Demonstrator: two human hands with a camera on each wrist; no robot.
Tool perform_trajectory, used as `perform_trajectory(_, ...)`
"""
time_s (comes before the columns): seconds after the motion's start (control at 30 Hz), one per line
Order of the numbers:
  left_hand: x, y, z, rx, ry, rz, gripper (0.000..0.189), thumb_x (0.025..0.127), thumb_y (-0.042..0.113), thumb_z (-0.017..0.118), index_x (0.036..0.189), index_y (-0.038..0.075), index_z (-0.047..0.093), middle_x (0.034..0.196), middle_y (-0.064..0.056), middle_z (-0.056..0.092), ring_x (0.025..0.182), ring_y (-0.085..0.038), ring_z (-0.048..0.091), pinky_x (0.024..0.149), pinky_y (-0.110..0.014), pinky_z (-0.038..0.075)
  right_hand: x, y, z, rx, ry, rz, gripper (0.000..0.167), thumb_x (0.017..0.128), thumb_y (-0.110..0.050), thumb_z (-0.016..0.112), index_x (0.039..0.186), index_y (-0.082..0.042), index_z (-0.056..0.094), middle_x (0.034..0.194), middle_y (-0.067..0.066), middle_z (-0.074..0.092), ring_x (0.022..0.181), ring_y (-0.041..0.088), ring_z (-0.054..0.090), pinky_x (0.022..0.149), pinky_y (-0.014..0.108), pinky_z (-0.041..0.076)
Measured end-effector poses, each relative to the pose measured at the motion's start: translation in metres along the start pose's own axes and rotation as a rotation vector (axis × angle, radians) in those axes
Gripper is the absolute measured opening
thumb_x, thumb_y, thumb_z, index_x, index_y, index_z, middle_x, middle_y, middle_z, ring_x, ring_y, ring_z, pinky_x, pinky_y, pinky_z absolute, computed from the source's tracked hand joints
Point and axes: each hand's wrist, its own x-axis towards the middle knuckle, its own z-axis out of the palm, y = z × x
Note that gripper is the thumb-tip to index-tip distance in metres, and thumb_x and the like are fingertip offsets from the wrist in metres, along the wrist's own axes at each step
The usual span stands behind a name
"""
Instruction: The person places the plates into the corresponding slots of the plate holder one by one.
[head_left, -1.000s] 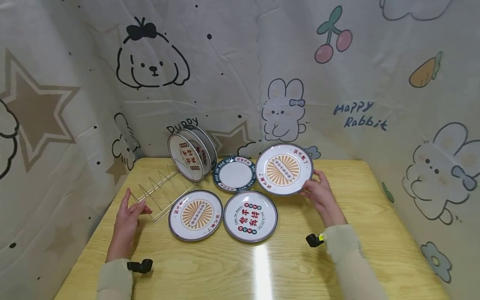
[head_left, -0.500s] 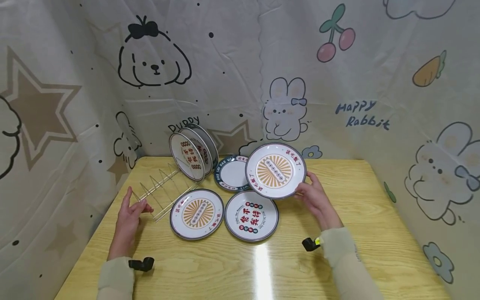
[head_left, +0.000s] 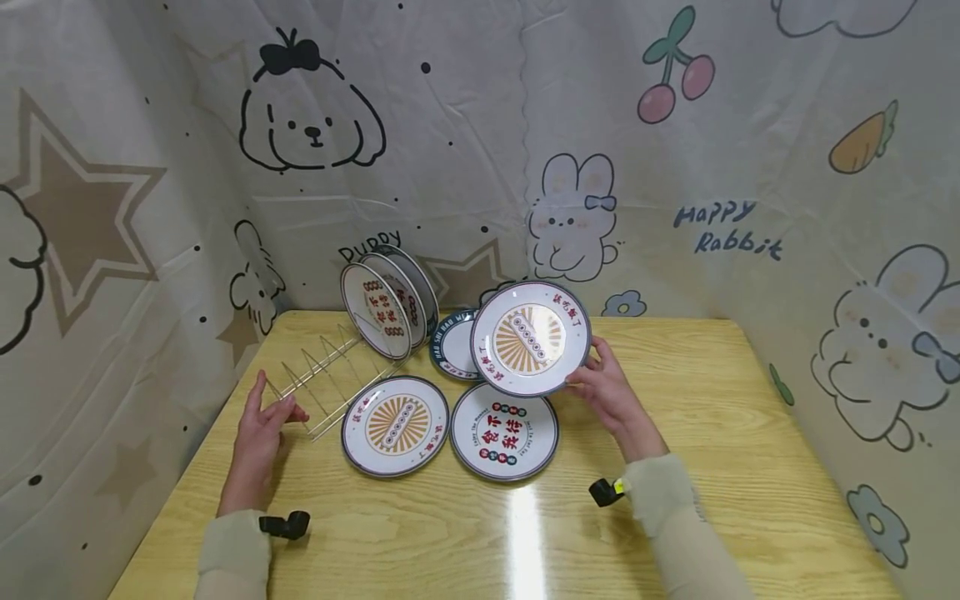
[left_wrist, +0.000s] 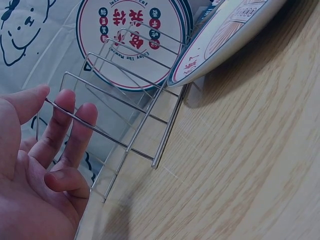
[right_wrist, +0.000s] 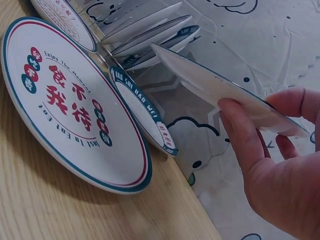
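Note:
My right hand (head_left: pixel 611 404) grips the right rim of a white plate (head_left: pixel 528 337) with an orange sunburst, held tilted above the table. In the right wrist view that plate (right_wrist: pixel 215 82) shows nearly edge-on, thumb on one side and fingers on the other. At the left, my left hand (head_left: pixel 258 442) holds the near end of a gold-toned wire plate rack (left_wrist: pixel 100 129), fingertips on its end wire. Several plates (head_left: pixel 377 312) stand upright at the rack's far end. The held plate partly covers a green-rimmed plate (head_left: pixel 450 343) lying behind it.
A second sunburst plate (head_left: pixel 396 427) lies beside the rack, and a plate with red lettering (head_left: pixel 504 433) lies to its right. All rest on a wooden table (head_left: pixel 420 533). A patterned curtain (head_left: pixel 450 133) closes off the back and sides.
My right hand has carried the sunburst plate leftward, so it now overlaps the green-rimmed plate and the top of the red-lettered one. The left hand stays at the rack's end.

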Motion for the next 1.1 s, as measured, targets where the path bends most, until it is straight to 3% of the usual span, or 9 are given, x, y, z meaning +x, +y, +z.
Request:
perform_trajectory(0.23,0.001,-0.002,0.0,0.0,0.004,0.004,0.084,0.107,0.039,0.056,0.166,0.04,-0.005,0.089,0.016,0.073,0.088,0.003,0.066,0.123,-0.068,0.001,-0.001,0.003,0.018,-0.048,-0.067,-0.037,0.085,0.088,0.014,0.06,0.16,-0.016,0.024,0.147,0.018,0.043,0.095,0.011,0.067,0.079,0.026,0.058)
perform_trajectory(0.33,0.001,-0.001,0.001,0.018,0.016,-0.01,0.083,0.108,0.038,0.054,0.166,0.04,-0.006,0.088,0.018,0.072,0.088,0.004,0.065,0.122,-0.064,0.009,-0.001,0.006,0.025,-0.04,-0.095,-0.05,0.087,0.087,0.015,0.061,0.159,-0.016,0.024,0.147,0.018,0.043,0.091,0.013,0.069,0.076,0.026,0.058)
perform_trajectory(0.43,-0.001,0.004,0.003,0.039,0.024,-0.03,0.081,0.109,0.036,0.052,0.166,0.039,-0.007,0.085,0.021,0.071,0.088,0.005,0.064,0.112,-0.057,0.018,-0.001,0.007,0.033,-0.037,-0.129,-0.065,0.089,0.086,0.016,0.062,0.159,-0.016,0.024,0.145,0.017,0.044,0.092,0.013,0.069,0.075,0.025,0.059)
perform_trajectory(0.63,-0.007,0.016,0.006,0.044,0.016,-0.053,0.08,0.111,0.029,0.049,0.167,0.032,-0.009,0.081,0.023,0.069,0.088,0.003,0.064,0.103,-0.052,0.019,-0.004,0.007,0.046,-0.036,-0.171,-0.1,0.089,0.084,0.016,0.066,0.158,-0.015,0.027,0.147,0.018,0.045,0.108,0.017,0.068,0.077,0.027,0.059)
perform_trajectory(0.87,-0.001,0.005,0.002,0.066,0.029,-0.042,0.081,0.109,0.039,0.051,0.166,0.04,-0.007,0.087,0.021,0.071,0.09,0.004,0.063,0.096,-0.045,0.022,-0.005,0.012,0.055,-0.049,-0.208,-0.121,0.089,0.083,0.017,0.067,0.156,-0.017,0.031,0.153,0.017,0.043,0.12,0.023,0.064,0.08,0.028,0.06)
perform_trajectory(1.1,0.002,0.0,0.001,0.085,0.037,-0.036,0.081,0.108,0.045,0.052,0.165,0.043,-0.006,0.09,0.02,0.073,0.091,0.004,0.063,0.095,-0.045,0.023,-0.007,0.016,0.067,-0.076,-0.252,-0.149,0.09,0.085,0.013,0.072,0.158,-0.016,0.029,0.157,0.019,0.039,0.136,0.039,0.054,0.09,0.029,0.058)
